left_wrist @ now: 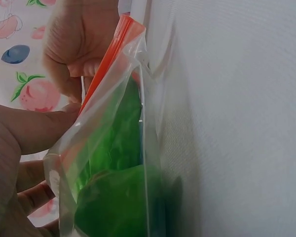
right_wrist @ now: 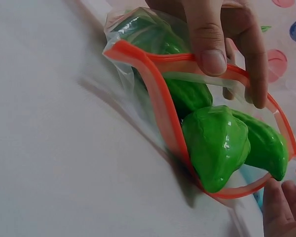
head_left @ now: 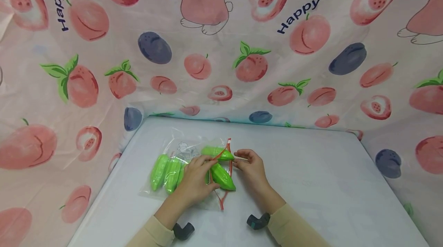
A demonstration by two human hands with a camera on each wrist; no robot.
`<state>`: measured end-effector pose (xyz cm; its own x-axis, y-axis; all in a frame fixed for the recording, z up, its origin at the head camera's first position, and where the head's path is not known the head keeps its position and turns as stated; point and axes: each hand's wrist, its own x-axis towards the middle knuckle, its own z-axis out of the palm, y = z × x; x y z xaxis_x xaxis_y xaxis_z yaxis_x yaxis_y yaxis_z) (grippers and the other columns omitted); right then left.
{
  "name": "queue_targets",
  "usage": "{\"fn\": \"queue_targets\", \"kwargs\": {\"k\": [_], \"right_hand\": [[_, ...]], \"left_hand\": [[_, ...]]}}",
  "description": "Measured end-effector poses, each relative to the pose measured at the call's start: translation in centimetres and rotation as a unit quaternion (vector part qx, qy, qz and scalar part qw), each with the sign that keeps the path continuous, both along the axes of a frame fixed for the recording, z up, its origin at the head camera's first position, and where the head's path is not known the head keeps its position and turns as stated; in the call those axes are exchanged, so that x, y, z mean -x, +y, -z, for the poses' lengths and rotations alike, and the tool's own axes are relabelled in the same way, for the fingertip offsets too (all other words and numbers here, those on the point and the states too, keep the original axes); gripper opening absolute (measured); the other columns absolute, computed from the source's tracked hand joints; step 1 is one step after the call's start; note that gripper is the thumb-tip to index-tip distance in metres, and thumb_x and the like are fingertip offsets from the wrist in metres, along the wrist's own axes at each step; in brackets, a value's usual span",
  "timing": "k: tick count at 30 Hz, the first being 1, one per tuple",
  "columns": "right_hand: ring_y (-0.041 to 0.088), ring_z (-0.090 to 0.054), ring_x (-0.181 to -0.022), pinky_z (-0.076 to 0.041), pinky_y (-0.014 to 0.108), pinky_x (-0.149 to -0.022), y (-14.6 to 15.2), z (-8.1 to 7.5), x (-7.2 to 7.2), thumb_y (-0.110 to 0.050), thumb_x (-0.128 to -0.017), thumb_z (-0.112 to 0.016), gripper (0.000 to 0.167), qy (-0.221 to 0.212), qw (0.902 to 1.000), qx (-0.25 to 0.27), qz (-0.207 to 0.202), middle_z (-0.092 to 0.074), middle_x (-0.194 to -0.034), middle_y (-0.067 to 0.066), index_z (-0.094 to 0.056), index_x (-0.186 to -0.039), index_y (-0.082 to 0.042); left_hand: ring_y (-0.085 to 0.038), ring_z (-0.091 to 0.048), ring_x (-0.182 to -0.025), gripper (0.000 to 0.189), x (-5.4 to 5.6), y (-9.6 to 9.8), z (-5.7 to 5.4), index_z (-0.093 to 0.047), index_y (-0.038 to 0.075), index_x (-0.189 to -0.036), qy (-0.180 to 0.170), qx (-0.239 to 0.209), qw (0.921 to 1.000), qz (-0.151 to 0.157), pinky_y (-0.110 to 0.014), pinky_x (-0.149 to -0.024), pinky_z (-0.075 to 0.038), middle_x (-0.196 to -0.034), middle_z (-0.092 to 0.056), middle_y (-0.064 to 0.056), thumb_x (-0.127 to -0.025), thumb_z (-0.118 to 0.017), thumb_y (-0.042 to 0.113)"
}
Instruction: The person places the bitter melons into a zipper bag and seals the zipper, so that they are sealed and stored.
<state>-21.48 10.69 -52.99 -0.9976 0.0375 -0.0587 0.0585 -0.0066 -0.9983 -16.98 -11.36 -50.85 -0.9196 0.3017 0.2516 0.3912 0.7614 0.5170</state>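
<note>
A clear zip bag with an orange-red zip edge lies on the table, its mouth spread wide. Inside it are several glossy green vegetables, ridged and pointed like bitter melons; two of them poke their tips out at the mouth. My left hand lies over the bag and pinches its upper rim, thumb on the orange strip. My right hand is beside the mouth, fingers loosely bent near one vegetable's tip, holding nothing visible. Whether its fingertips touch the rim I cannot tell.
The white table stretches out to the right of the bag. Behind and at both sides hangs a fruit-printed cloth. Black curved pieces sit at both wrists, near the sleeve cuffs.
</note>
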Motion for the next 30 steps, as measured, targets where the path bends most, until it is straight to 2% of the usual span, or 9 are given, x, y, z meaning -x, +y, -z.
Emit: {"fn": "queue_targets", "kwargs": {"k": [5,11,21,30], "right_hand": [[0.027,-0.079,-0.103,-0.065,0.029,-0.087,0.14,0.07,0.04,0.009,-0.095,-0.064,0.036,-0.008,0.9996,0.023,0.015,-0.071,-0.126,0.03,-0.06,-0.131,0.009],[0.029,-0.078,-0.108,-0.065,0.032,-0.091,0.1,-0.2,-0.03,0.009,-0.097,-0.062,0.035,-0.013,0.9988,0.047,0.003,-0.074,-0.128,0.029,-0.057,-0.132,0.01],[0.031,-0.078,-0.112,-0.065,0.028,-0.088,0.05,-0.05,-0.1,0.01,-0.095,-0.056,0.041,-0.029,0.999,0.032,-0.011,-0.073,-0.134,0.027,-0.057,-0.135,0.006],[0.039,-0.077,-0.115,-0.065,0.037,-0.093,0.16,0.02,-0.43,0.009,-0.098,-0.053,0.039,-0.025,0.9986,0.047,-0.002,-0.069,-0.134,0.032,-0.052,-0.138,0.009]], "left_hand": [[-0.032,-0.05,-0.145,0.076,-0.03,-0.01,0.03,-0.068,0.015,-0.144,0.0,-0.001,1.0,0.0,-0.057,-0.111,-0.042,-0.147,-0.061,-0.001,-0.077,-0.098,0.031],[-0.032,-0.051,-0.144,0.077,0.03,-0.05,0.12,-0.068,0.016,-0.145,-0.002,-0.001,1.0,0.001,-0.059,-0.114,-0.042,-0.147,-0.061,-0.001,-0.076,-0.099,0.031],[-0.032,-0.051,-0.144,0.078,0.05,-0.07,0.16,-0.067,0.018,-0.146,-0.016,-0.002,0.9999,0.0,-0.06,-0.115,-0.04,-0.149,-0.06,0.0,-0.077,-0.098,0.033],[-0.031,-0.052,-0.144,0.078,0.03,-0.13,0.15,-0.067,0.017,-0.146,-0.013,-0.009,0.9999,0.0,-0.058,-0.114,-0.041,-0.148,-0.06,0.001,-0.076,-0.098,0.031]]}}
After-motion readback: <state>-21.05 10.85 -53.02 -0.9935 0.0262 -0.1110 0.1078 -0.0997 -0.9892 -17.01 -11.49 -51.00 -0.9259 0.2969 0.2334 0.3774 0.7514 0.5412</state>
